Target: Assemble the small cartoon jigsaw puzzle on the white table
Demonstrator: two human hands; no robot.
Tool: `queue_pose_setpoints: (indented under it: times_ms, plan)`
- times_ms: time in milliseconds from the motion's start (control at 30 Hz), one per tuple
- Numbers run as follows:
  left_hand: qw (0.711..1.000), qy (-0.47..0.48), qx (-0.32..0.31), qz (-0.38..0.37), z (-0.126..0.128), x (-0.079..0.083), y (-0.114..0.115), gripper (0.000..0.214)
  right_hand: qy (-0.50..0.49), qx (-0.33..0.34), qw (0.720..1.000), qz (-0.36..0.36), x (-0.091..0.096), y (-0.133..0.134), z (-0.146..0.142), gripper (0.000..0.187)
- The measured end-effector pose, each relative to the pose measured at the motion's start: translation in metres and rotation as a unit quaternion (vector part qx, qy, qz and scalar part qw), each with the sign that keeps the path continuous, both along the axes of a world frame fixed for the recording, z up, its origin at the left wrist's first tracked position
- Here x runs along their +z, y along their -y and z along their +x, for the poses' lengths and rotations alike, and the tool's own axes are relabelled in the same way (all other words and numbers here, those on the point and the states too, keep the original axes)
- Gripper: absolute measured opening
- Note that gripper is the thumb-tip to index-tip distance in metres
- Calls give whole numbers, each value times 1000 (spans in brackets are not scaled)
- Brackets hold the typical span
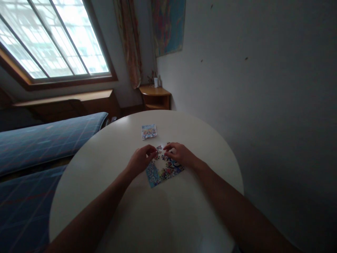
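Your left hand (143, 156) is over the upper left of a partly assembled jigsaw puzzle (170, 172), its thumb and fingertips drawn close; cannot tell whether they pinch a piece. Your right hand (180, 153) is at the puzzle's upper right, fingers curled, thumb standing apart from the forefinger. Loose pieces (159, 148) lie between both hands. Puzzle lies flat on the round white bench (205, 133); a small picture sheet (149, 131) lies beyond it.

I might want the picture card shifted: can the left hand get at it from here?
Probably yes: the picture card lies just beyond the left hand, with nothing visible between them.
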State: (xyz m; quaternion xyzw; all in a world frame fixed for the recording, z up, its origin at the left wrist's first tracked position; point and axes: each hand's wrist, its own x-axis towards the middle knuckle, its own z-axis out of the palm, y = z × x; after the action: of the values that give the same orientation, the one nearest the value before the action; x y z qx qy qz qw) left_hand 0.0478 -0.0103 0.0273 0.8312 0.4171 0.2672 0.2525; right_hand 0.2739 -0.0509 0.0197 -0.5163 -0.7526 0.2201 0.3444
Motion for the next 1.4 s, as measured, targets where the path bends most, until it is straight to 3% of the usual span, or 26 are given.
queue_pose_setpoints:
  times_ms: [200,367,533,733,967,1100,1200,1300,1400]
  plan:
    - [993,-79,90,18,-10,0,-12,20,75,5,996,45,-9,-4,-4,24]
    - [985,-123,120,24,-17,-2,-18,22,119,-1,989,87,-12,-5,-25,31]
    - [984,-151,91,24,-17,0,-14,23,169,-21,982,81,-11,-8,-43,30]
    - [980,-196,26,-15,-17,8,1,27,147,-50,986,68,-10,-8,-38,17]
    - [968,-246,-2,-40,-17,15,12,25,144,-157,977,30,-4,-8,-24,20]
    - [967,-248,4,-55,-16,17,14,26,161,-130,978,-25,2,-1,-4,33]
    - [969,-237,-6,-63,-16,16,13,27,186,-58,979,-65,7,7,9,59]
    - [970,-233,-24,-73,-17,16,13,15,205,-21,974,-91,10,13,14,82]
    - [972,-220,-36,-80,-17,17,13,9,213,-20,971,-110,12,17,14,86]
